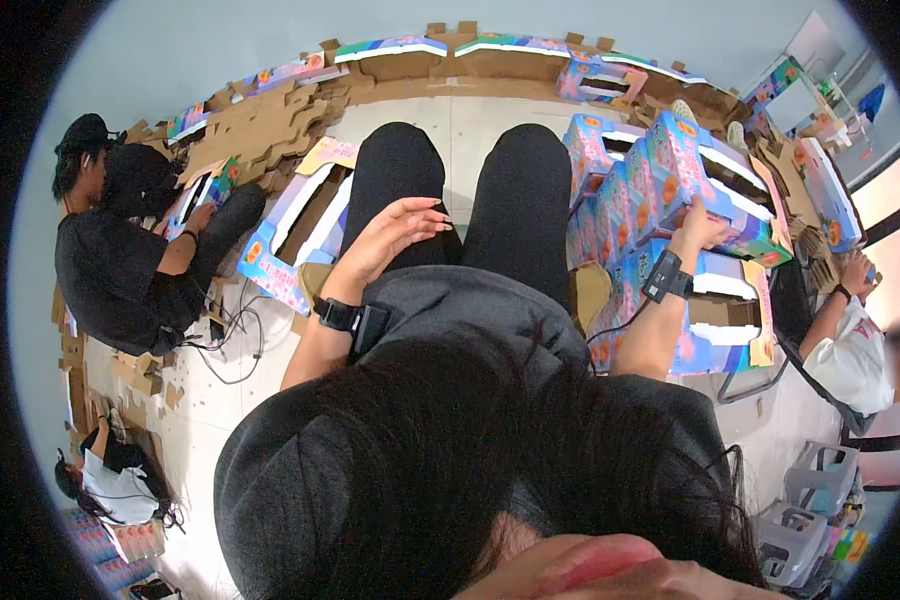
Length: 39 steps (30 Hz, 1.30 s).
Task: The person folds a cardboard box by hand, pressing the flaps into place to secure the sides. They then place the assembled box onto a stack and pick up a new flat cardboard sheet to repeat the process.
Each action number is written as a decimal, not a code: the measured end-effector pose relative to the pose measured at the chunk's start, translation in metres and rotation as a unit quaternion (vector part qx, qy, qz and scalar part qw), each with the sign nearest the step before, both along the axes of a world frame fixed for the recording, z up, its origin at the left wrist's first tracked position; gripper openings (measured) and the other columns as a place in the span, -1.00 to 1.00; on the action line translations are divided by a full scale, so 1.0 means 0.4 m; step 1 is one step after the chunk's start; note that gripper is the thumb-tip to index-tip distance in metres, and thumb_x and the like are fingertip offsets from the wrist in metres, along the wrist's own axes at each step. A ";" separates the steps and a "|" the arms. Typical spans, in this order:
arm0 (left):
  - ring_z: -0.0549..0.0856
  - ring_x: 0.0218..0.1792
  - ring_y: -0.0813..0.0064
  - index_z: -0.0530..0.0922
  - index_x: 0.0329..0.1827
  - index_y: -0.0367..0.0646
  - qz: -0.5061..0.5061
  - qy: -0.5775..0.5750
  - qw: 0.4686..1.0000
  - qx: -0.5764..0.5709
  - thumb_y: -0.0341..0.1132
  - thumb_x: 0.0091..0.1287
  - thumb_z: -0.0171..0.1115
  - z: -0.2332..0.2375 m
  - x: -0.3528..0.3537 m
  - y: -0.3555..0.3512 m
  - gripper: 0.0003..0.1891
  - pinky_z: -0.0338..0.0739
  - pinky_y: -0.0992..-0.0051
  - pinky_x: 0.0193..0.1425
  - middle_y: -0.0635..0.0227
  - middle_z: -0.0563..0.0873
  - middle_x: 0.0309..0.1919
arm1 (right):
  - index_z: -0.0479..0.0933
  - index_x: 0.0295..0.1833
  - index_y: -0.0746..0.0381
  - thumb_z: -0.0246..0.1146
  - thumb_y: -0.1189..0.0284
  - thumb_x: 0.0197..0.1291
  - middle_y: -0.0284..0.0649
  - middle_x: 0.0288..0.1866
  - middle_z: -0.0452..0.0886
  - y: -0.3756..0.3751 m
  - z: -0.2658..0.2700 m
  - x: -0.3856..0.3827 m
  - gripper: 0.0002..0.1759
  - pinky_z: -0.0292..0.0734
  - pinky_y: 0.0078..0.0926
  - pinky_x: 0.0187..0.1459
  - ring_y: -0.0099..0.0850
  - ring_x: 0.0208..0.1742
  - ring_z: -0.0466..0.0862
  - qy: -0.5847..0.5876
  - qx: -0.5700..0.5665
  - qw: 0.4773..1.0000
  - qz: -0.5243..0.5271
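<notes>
My right hand point(703, 227) grips the near edge of a printed cardboard box point(678, 160), blue and pink with a cut-out window. That box sits at the top of a stack of similar boxes point(600, 215) on my right, with another windowed box point(725, 345) lower and nearer to me. My left hand point(402, 228) rests over my left thigh with its fingers stretched out and nothing in it. To the left of my left leg, a pink and blue box point(275, 262) with a large opening lies on the floor.
One person in black point(120, 255) sits at the left, handling a printed box point(202, 195). Another in white point(850, 350) sits at the right. Flattened cardboard point(260, 130) lines the far wall. Cables point(235, 340) lie on the floor, and grey plastic stools point(795, 535) stand at lower right.
</notes>
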<state>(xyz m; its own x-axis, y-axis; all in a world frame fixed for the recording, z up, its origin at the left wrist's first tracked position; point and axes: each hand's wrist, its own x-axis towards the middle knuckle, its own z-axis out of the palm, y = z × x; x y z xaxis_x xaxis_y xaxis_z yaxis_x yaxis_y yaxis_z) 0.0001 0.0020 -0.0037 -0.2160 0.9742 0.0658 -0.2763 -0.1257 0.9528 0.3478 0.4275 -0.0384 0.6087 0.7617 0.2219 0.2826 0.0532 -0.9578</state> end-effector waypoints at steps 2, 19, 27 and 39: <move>0.61 0.17 0.31 0.35 0.35 -0.28 0.003 -0.002 1.000 -0.005 -0.29 0.50 0.05 -0.001 -0.001 -0.001 -0.58 0.46 0.37 0.34 0.10 0.60 0.14 | 0.30 0.36 0.36 0.51 0.12 -0.14 0.25 0.36 0.28 0.011 0.016 -0.004 -0.02 0.14 0.06 0.39 0.12 0.42 0.23 -0.156 0.044 0.981 -0.105; 0.59 0.21 0.32 0.34 0.36 -0.26 0.005 0.030 0.999 -0.008 -0.22 0.49 0.05 0.011 0.005 -0.008 -0.54 0.44 0.36 0.36 0.13 0.59 0.16 | 0.13 0.55 -0.18 0.24 0.09 -0.15 -0.03 0.48 0.32 -0.021 0.189 -0.044 0.00 -0.27 0.44 0.44 -0.07 0.58 0.14 -0.595 -0.180 0.749 0.228; 0.59 0.20 0.35 0.35 0.36 -0.26 0.009 0.027 1.000 -0.005 -0.23 0.49 0.07 0.016 0.009 -0.010 -0.54 0.43 0.38 0.36 0.16 0.61 0.14 | 0.08 0.58 -0.18 0.28 0.09 -0.21 -0.01 0.53 0.24 -0.047 0.207 -0.040 0.09 -0.30 0.37 0.46 -0.08 0.59 0.10 -0.583 -0.195 0.747 0.253; 0.58 0.22 0.26 0.31 0.39 -0.25 -0.040 -0.021 0.999 -0.011 -0.20 0.48 0.09 0.035 -0.036 -0.001 -0.51 0.47 0.29 0.35 0.09 0.57 0.19 | 0.16 0.54 0.06 0.27 0.13 0.03 -0.01 0.58 0.12 -0.094 0.183 -0.168 -0.09 -0.16 0.29 0.47 -0.04 0.62 0.01 -0.756 -0.044 0.644 0.106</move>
